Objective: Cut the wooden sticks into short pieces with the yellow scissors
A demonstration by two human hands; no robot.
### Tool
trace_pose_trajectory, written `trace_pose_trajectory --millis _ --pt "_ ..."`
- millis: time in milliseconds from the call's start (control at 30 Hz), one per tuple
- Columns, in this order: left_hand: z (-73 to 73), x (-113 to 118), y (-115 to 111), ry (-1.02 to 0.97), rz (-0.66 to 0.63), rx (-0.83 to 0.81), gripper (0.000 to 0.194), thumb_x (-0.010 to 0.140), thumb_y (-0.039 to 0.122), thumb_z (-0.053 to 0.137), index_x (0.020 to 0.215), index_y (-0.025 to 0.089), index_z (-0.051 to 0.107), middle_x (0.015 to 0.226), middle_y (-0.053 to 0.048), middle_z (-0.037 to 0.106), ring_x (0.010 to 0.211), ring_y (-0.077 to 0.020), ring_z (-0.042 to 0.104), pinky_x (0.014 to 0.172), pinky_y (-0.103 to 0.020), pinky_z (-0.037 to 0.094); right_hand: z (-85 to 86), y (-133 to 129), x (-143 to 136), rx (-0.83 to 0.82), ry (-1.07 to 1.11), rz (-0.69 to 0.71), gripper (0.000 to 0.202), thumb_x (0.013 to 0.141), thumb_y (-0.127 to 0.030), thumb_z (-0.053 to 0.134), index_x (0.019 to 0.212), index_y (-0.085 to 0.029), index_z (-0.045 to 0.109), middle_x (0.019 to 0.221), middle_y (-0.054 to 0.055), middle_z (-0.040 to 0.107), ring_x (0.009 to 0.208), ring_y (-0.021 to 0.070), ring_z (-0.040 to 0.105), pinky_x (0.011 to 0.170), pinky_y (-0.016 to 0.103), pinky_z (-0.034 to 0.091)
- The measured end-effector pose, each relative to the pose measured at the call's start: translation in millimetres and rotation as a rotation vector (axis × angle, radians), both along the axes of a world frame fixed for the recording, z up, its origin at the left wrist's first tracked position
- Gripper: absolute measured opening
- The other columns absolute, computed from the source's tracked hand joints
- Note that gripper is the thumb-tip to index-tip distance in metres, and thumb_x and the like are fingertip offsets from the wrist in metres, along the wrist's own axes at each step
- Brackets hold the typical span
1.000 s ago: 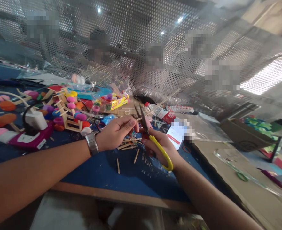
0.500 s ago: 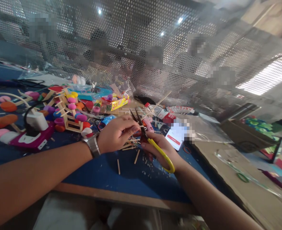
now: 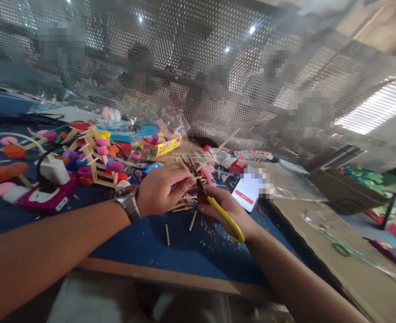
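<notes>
My left hand (image 3: 166,188), with a metal watch (image 3: 130,202) on its wrist, pinches a short wooden stick (image 3: 197,178) at the scissor blades. My right hand (image 3: 226,211) holds yellow-handled scissors (image 3: 225,216), whose blades point up and left with their tips slightly apart. Below the hands, loose cut sticks (image 3: 167,234) and pale shavings (image 3: 211,237) lie on the blue table (image 3: 127,246). Behind the scissors, a long thin stick (image 3: 223,143) slants up to the right. What my right fingers touch underneath is hidden.
Small wooden-stick structures (image 3: 105,175) with coloured pompoms stand at the left, near a purple power strip (image 3: 50,193) with a white plug. A lit phone (image 3: 247,193) lies right of my hands. Cardboard (image 3: 336,233) covers the right side. People sit behind a perforated screen (image 3: 184,58).
The scissor blades have closed slightly, their tips nearer each other. Both hands stay almost in the same place, and the view has shifted a little.
</notes>
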State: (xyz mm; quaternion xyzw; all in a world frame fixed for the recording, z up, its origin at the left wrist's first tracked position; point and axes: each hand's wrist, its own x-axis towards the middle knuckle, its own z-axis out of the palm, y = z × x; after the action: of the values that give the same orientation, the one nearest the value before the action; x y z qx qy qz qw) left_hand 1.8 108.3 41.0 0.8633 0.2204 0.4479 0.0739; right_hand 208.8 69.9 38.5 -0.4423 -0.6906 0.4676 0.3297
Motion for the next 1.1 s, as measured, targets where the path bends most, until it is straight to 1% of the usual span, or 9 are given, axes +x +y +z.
trace_pose_trajectory --millis 133,300,433,533,633,733,900,1100 --pt "0.8 0 -2 -0.014 -0.006 -0.015 0.03 0.103 0.028 0.042 0.086 0.016 0.064 0.084 -0.006 0.07 0.08 -0.0163 0.063 0.074 -0.028 0.048 -3.8 3 1 0.014 0.007 -0.008 0.039 0.074 -0.034 0.075 0.108 -0.017 0.07 0.068 -0.004 0.048 0.059 0.0119 0.041 0.054 0.024 0.034" --pt "0.3 0 -1 -0.031 -0.025 -0.023 0.029 0.102 0.028 0.043 0.087 0.016 0.065 0.084 -0.007 0.07 0.08 -0.0165 0.064 0.074 -0.029 0.048 -10.4 6 2 0.013 0.02 -0.025 0.037 0.076 -0.034 0.073 0.109 -0.017 0.07 0.067 -0.005 0.045 0.053 0.0095 0.038 0.051 0.024 0.031" --pt "-0.1 0 0 -0.035 -0.007 -0.035 0.029 0.102 0.029 0.044 0.085 0.016 0.064 0.082 -0.007 0.068 0.078 -0.0164 0.062 0.073 -0.028 0.047 -9.4 6 1 -0.009 0.023 -0.033 0.036 0.078 -0.038 0.072 0.108 -0.017 0.07 0.065 -0.006 0.042 0.051 0.0098 0.039 0.048 0.024 0.03" --pt "-1.4 -1 1 -0.034 0.043 -0.113 0.031 0.102 0.03 0.044 0.081 0.016 0.062 0.069 -0.002 0.064 0.065 -0.0137 0.057 0.064 -0.025 0.043 -4.3 4 -1 0.009 0.045 -0.038 0.039 0.077 -0.041 0.075 0.108 -0.018 0.069 0.066 -0.005 0.044 0.055 0.011 0.04 0.051 0.025 0.034" --pt "-3.6 -2 4 -0.077 0.071 -0.188 0.03 0.103 0.03 0.042 0.085 0.016 0.063 0.06 0.002 0.058 0.055 -0.0111 0.052 0.057 -0.022 0.039 0.6 2 -4 0.061 0.036 -0.059 0.044 0.075 -0.044 0.077 0.109 -0.018 0.068 0.069 -0.004 0.046 0.061 0.0134 0.043 0.056 0.026 0.037" --pt "-5.1 -3 5 -0.106 0.07 -0.187 0.03 0.103 0.031 0.043 0.086 0.016 0.063 0.063 0.002 0.058 0.056 -0.0104 0.052 0.058 -0.022 0.039 1.5 0 -5 0.131 0.003 -0.081 0.049 0.075 -0.047 0.077 0.113 -0.018 0.066 0.071 -0.003 0.047 0.065 0.0151 0.045 0.057 0.026 0.039" --pt "-4.5 -2 5 -0.087 0.048 -0.186 0.027 0.103 0.028 0.044 0.086 0.017 0.063 0.067 0.001 0.063 0.059 -0.0107 0.055 0.059 -0.021 0.04 -3.4 2 -3 0.223 -0.061 -0.13 0.052 0.078 -0.049 0.074 0.116 -0.015 0.066 0.071 -0.002 0.05 0.06 0.0138 0.044 0.054 0.026 0.037" --pt "-4.5 -2 4 -0.057 0.024 -0.203 0.03 0.103 0.028 0.044 0.086 0.017 0.066 0.076 -0.001 0.07 0.068 -0.0129 0.062 0.067 -0.023 0.044 -6.8 3 -1 0.229 -0.075 -0.113 0.048 0.079 -0.047 0.074 0.114 -0.014 0.069 0.073 0.0 0.056 0.064 0.0153 0.049 0.058 0.026 0.042"
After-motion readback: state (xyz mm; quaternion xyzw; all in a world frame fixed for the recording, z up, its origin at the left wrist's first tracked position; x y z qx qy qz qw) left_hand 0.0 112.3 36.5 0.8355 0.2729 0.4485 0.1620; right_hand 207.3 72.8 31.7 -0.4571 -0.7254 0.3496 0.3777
